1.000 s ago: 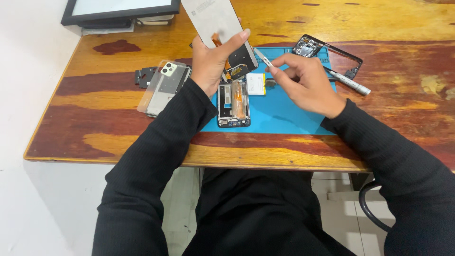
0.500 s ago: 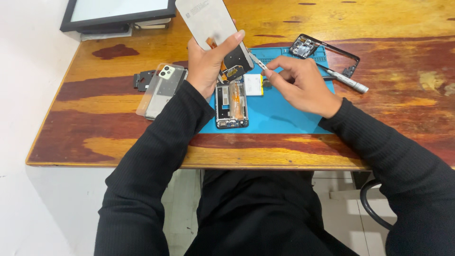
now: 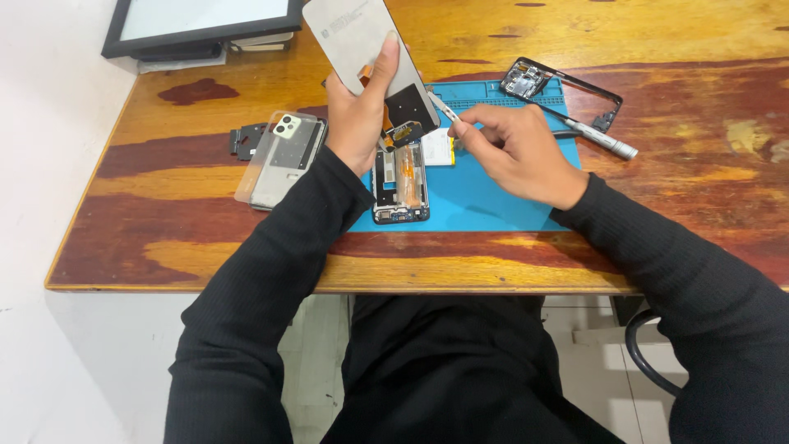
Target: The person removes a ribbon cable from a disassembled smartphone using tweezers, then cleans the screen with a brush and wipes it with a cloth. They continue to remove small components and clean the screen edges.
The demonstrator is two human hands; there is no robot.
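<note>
My left hand [image 3: 359, 111] holds up a grey phone screen panel [image 3: 357, 37], tilted above an opened phone body [image 3: 400, 181] that lies on a blue work mat [image 3: 485, 193]. A flex cable hangs from the panel toward the phone. In my right hand [image 3: 514, 152] is a thin metal tool [image 3: 444, 105], pinched at the fingertips, its tip close to the panel's lower edge. A small white battery [image 3: 438, 148] lies on the mat between the hands.
A phone back cover with a clear case [image 3: 283, 156] lies left of the mat. A black phone frame [image 3: 559, 90] and a silver screwdriver [image 3: 596, 138] sit at the mat's far right. A black-framed tablet [image 3: 205, 20] rests at the back of the wooden table [image 3: 164, 247].
The view has shifted slightly. My left hand still holds the panel up; my right hand with the tool stays near its lower edge.
</note>
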